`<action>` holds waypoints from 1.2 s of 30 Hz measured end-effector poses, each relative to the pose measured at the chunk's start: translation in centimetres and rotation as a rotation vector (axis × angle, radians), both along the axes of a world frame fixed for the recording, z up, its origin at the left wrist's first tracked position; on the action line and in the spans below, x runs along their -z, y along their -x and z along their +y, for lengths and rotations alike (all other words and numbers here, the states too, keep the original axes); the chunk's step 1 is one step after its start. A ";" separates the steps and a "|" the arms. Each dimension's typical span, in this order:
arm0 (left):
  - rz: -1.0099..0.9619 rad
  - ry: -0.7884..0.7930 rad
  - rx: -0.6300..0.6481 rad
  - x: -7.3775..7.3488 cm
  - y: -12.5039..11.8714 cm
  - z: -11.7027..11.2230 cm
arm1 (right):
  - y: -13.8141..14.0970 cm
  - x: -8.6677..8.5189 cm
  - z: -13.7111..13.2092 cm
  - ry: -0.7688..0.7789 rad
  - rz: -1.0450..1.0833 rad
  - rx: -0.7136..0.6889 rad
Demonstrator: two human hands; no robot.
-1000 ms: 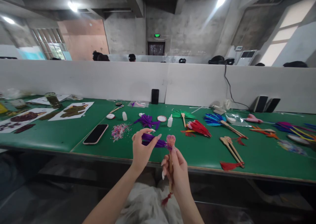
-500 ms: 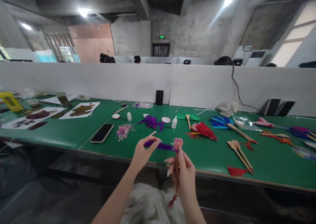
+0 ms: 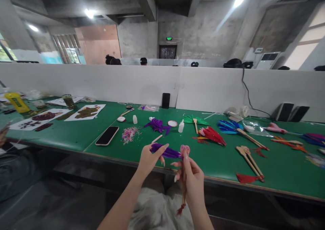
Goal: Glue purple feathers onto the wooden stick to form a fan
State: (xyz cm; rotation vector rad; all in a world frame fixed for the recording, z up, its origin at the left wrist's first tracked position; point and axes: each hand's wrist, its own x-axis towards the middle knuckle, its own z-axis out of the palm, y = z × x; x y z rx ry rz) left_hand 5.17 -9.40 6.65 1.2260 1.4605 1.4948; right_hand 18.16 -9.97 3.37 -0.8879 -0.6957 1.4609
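Note:
My left hand (image 3: 153,158) pinches the outer end of a purple feather-like strip (image 3: 170,152) above the table's front edge. The strip's inner end meets the head of a wooden stick (image 3: 183,182). Wrapped around that stick is my right hand (image 3: 192,174), its thumb on the pink glittery heart-shaped head (image 3: 185,150). A dark red tassel (image 3: 181,209) hangs from the stick's lower end. Beyond my hands lie a pile of purple strips (image 3: 156,124), a heap of pink and white bits (image 3: 130,134), a white squeeze bottle (image 3: 181,126) and a round red-rimmed lid or dish (image 3: 172,123).
On the green table (image 3: 203,162) a phone (image 3: 107,135) lies left of my hands. Red (image 3: 212,136) and blue (image 3: 228,127) feathered sticks and bare wooden sticks (image 3: 250,160) lie to the right. A white partition (image 3: 127,83) runs along the back. Part of another person's hand (image 3: 3,135) shows at far left.
The view has shifted slightly, moving things a little to the right. My left fingers have shifted along the purple strip, which looks more spread. Another person's hand has appeared at the far left.

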 end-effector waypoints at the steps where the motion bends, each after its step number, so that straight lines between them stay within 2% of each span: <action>1: -0.003 0.002 -0.006 0.1 0.0 0.0 | 0.0 0.1 0.0 0.002 0.003 -0.002; 5: -0.056 0.016 -0.014 0.4 -0.2 0.2 | 0.1 0.3 0.1 0.006 0.007 -0.003; 9: -0.192 0.009 -0.029 0.6 -0.7 0.3 | 0.1 0.3 0.1 0.004 0.010 0.028; 12: -0.314 -0.005 0.029 0.9 -1.1 0.2 | 0.2 0.2 0.0 0.000 0.015 0.050; 16: -0.375 0.037 0.125 1.7 -1.8 -0.1 | 0.3 0.2 -0.1 0.001 0.040 0.057; 22: -0.492 0.079 0.118 2.2 -2.8 0.1 | 0.4 0.2 -0.3 0.010 0.004 0.047; 28: -0.536 0.073 0.090 2.2 -2.8 0.1 | 0.5 0.3 -0.1 0.001 0.045 0.022; 36: -0.444 0.107 0.034 1.8 -2.6 -0.1 | 0.5 0.8 0.2 -0.025 -0.013 -0.054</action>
